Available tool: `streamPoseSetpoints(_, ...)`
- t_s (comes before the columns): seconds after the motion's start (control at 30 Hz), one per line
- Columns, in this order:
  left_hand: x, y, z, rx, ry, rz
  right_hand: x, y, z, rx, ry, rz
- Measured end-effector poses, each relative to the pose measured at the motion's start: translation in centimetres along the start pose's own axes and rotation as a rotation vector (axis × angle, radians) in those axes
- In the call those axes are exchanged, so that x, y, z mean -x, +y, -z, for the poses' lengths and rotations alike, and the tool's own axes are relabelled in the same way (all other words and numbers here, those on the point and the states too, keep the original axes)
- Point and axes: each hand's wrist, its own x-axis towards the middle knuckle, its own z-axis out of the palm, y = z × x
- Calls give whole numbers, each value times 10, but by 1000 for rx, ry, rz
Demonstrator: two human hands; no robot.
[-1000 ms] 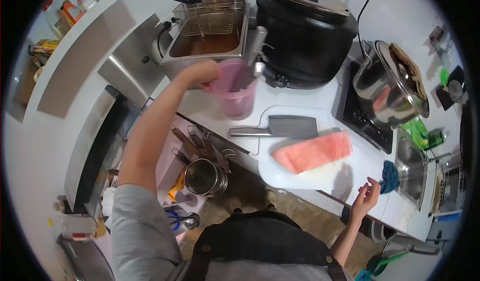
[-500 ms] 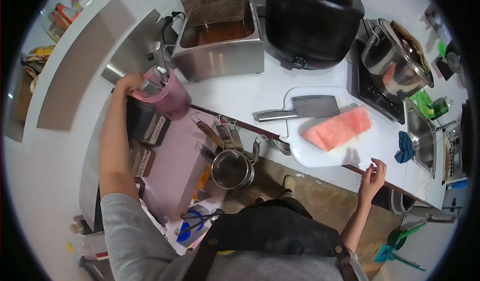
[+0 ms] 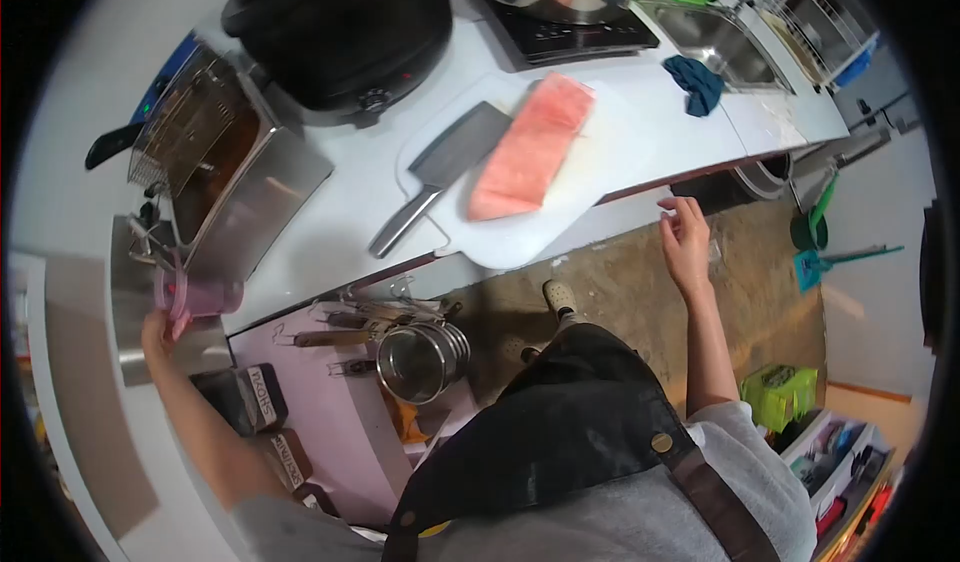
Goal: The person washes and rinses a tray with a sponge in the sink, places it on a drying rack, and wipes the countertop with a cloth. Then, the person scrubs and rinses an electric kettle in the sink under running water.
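My left hand is closed on the rim of a pink pitcher, which stands at the left end of the counter beside the fryer. Metal utensils stick out of the pitcher. My right hand hangs in the air in front of the counter's edge, fingers apart and holding nothing. Between my hands, a white cutting board bears a cleaver and a block of pinkish-red meat or fish, the cleaver lying to its left.
A steel fryer and a black pot warmer stand behind. An induction cooker with a steel pot, a blue cloth and a sink are at the right. Stacked strainers hang below the counter.
The view has turned to the right. My left hand has carried the pitcher from in front of the fryer to the counter's left end. My right hand remains free, away from the board.
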Motion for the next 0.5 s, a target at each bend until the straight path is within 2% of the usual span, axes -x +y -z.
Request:
streamPoseSetpoints(0.07,2,-8,19,136,41,-59,1,25,-12,-400,-28,-298)
streamPoseSetpoints(0.1,-5,-3,47,-228,224,-59,1,24,-10,-497,-164,-434)
streamPoseSetpoints(0.13,-19,-7,83,-274,219,-127,2,20,-9,-596,-303,-570)
streamPoseSetpoints(0.17,28,13,54,-384,381,-252,2,16,-8,-696,-441,-700)
streamPoseSetpoints(0.2,100,44,3,-505,562,-356,0,19,-12,-657,-497,-681)
streamPoseSetpoints(0.27,156,67,-50,-377,522,-635,-3,35,-22,-513,-574,-592)
streamPoseSetpoints(0.33,230,96,-141,-458,343,-865,-6,48,-20,-351,-605,-438)
streamPoseSetpoints(0.4,291,113,-245,-500,262,-884,-8,62,-5,-221,-628,-268)
streamPoseSetpoints(0.43,326,122,-295,-487,150,-890,-8,75,6,-213,-633,-230)
streamPoseSetpoints(0.5,347,126,-369,-490,-8,-1021,-6,105,30,-188,-657,-151)
